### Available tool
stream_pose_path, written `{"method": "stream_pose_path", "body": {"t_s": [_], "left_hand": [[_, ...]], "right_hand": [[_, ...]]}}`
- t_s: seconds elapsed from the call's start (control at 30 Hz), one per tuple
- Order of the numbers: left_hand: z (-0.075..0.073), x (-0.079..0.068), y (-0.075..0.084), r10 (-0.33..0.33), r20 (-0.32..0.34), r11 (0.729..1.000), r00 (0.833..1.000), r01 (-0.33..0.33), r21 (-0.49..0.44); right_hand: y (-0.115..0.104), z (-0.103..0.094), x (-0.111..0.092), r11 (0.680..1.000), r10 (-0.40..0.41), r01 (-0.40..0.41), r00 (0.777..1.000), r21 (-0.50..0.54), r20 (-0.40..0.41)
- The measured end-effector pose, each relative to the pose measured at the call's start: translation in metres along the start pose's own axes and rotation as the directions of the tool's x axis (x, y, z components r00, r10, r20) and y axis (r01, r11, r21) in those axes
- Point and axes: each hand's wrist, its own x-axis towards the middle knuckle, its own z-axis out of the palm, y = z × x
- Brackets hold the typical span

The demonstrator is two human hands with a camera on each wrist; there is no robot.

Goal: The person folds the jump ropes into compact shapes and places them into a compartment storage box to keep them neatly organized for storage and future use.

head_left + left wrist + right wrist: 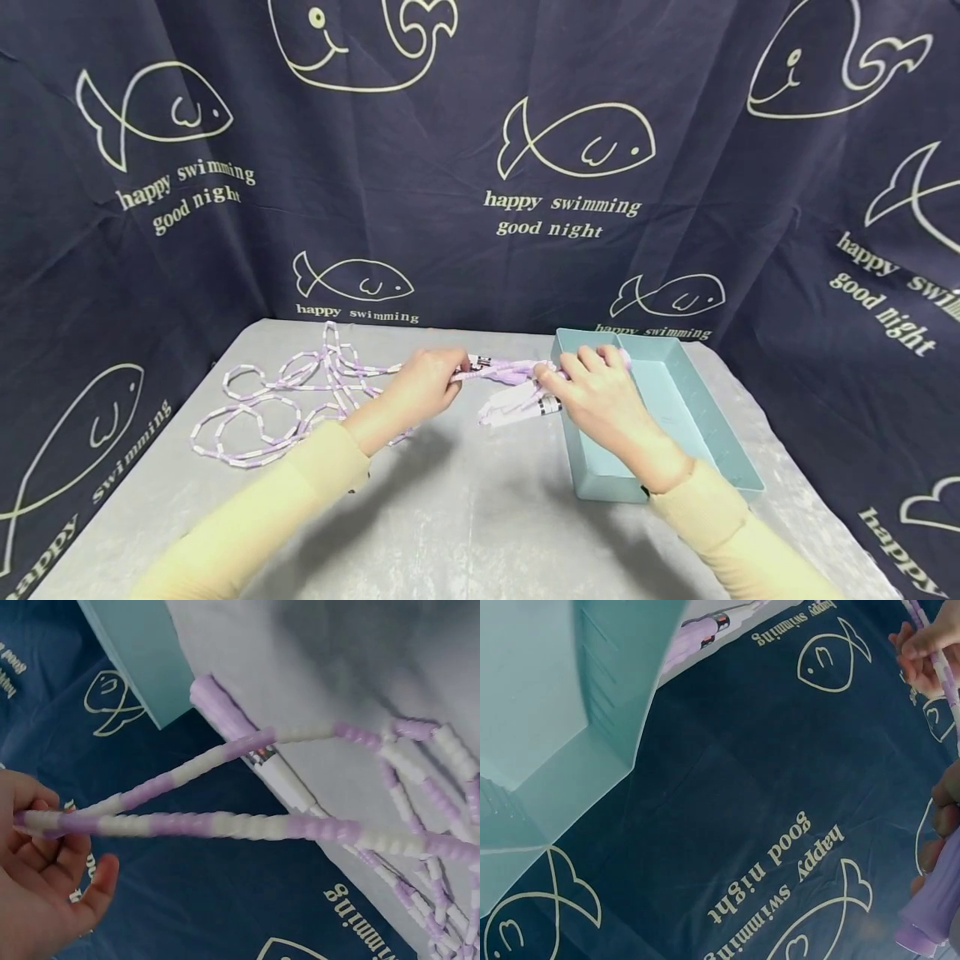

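Observation:
A purple-and-white beaded jump rope (255,407) lies in loose loops on the left of the table. My left hand (429,382) pinches a length of it; in the left wrist view, two strands of the beaded rope (251,826) run out from the fingers of the left hand (45,862). My right hand (600,392) grips a purple jump rope handle (930,900), with folded rope (510,410) sticking out on its left. The other purple handle (225,709) lies on the table, partly behind the raised strands in the head view.
A teal box (701,408) with a divider near its far-left end stands on the right, partly beneath my right hand. Grey cloth covers the table (465,517). Dark blue curtains (450,183) with fish drawings close off the back and sides.

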Motion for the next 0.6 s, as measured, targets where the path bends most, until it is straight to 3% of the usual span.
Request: {"method": "stream_pose_path", "body": {"t_s": [0.2, 0.33, 0.6], "left_hand": [[0.008, -0.015, -0.002, -0.022, -0.003, 0.987, 1.000, 0.022, 0.160], [0.012, -0.026, -0.002, -0.011, 0.018, 0.960, 1.000, 0.005, 0.280], [0.011, -0.043, 0.018, 0.159, 0.051, 0.866, 0.986, -0.164, 0.473]], "right_hand": [[0.002, -0.004, 0.003, 0.998, 0.053, -0.056, 0.996, -0.036, -0.068], [0.005, -0.006, 0.003, 0.989, 0.135, -0.138, 0.989, -0.054, -0.057], [0.009, -0.004, -0.002, 0.957, 0.283, -0.283, 0.959, -0.071, -0.011]]}}
